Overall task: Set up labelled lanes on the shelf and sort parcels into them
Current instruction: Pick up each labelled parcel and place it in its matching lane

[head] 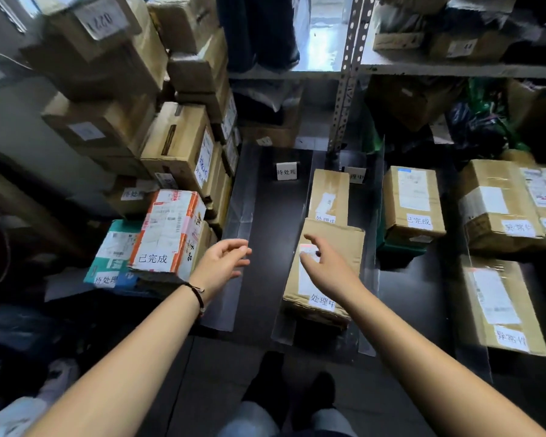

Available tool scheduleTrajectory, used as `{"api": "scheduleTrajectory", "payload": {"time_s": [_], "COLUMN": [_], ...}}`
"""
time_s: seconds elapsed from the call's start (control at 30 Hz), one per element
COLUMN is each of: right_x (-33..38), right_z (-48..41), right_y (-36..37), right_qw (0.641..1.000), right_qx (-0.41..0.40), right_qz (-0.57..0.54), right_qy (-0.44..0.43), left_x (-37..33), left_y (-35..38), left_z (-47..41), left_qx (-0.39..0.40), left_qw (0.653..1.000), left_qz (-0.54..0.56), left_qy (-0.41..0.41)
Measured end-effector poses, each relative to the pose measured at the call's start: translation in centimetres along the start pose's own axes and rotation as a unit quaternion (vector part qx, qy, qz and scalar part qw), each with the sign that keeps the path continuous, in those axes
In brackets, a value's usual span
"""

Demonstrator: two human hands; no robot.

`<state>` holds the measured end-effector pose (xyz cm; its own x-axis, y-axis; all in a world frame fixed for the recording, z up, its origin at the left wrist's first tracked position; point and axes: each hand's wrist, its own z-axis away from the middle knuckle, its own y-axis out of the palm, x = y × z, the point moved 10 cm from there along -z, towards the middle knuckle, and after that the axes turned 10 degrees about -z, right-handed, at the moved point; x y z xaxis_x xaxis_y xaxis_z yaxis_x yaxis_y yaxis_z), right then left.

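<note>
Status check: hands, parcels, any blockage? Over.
Left hand open, holding nothing. Right hand open above the front box, contact unclear. Nothing blocking either hand.

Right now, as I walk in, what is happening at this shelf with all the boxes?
A person is sorting parcels into lanes on a dark shelf. Both hands are open and hold nothing. The left hand is by a clear divider. The right hand is over the near brown box, which lies in the second lane in front of another box. More labelled boxes lie in the lanes further right. An orange and white box in the stack at the left seems to wait for sorting.
</note>
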<state>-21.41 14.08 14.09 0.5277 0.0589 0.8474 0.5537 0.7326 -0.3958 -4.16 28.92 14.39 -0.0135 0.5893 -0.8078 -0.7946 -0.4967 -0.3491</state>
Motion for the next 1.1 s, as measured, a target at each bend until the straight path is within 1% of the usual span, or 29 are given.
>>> {"api": "scheduleTrajectory", "payload": {"time_s": [0.1, 0.2, 0.33, 0.47, 0.63, 0.7, 0.77, 0.87, 0.93, 1.0, 1.1], "right_x": [4.0, 7.5, 10.6, 12.0, 11.6, 11.1, 10.4, 10.1, 10.0, 10.0, 10.1], "right_z": [-0.4, -0.4, -0.1, -0.6, -1.6, -1.6, -1.4, -1.0, -0.6, -0.1, 0.6], "right_y": [4.6, 10.0, 15.6, 19.3, 21.9, 23.2, 24.3, 26.1, 27.0, 27.7, 27.9], "right_qw": [0.995, 0.984, 0.974, 0.979, 0.989, 0.983, 0.976, 0.962, 0.956, 0.952, 0.942], "right_qx": [0.053, 0.115, 0.155, 0.169, 0.129, 0.105, 0.081, 0.055, 0.05, 0.042, 0.026], "right_qz": [0.028, 0.071, 0.095, 0.065, -0.064, -0.129, -0.171, -0.234, -0.257, -0.274, -0.31], "right_qy": [-0.074, -0.119, -0.135, -0.095, 0.023, 0.072, 0.108, 0.133, 0.132, 0.128, 0.127], "left_x": [0.7, 2.4, 4.9, 7.3, 9.9, 10.5, 10.9, 11.5, 11.6, 11.8, 11.4], "left_y": [-3.6, -8.2, -14.0, -18.5, -21.7, -22.1, -22.0, -21.1, -20.2, -19.3, -18.7], "left_z": [2.3, 4.5, 5.9, 4.9, 0.4, -1.2, -2.3, -3.6, -3.6, -3.4, -3.2], "left_qx": [-0.05, -0.1, -0.151, -0.164, -0.121, -0.096, -0.066, 0.007, 0.057, 0.098, 0.127], "left_qw": [0.999, 0.995, 0.988, 0.984, 0.99, 0.993, 0.996, 0.999, 0.997, 0.994, 0.989], "left_qz": [0.014, 0.022, 0.034, 0.069, 0.062, 0.052, 0.04, 0.013, -0.007, 0.022, 0.062], "left_qy": [0.006, 0.007, -0.006, -0.019, -0.028, -0.033, -0.04, -0.046, -0.046, -0.051, -0.052]}}
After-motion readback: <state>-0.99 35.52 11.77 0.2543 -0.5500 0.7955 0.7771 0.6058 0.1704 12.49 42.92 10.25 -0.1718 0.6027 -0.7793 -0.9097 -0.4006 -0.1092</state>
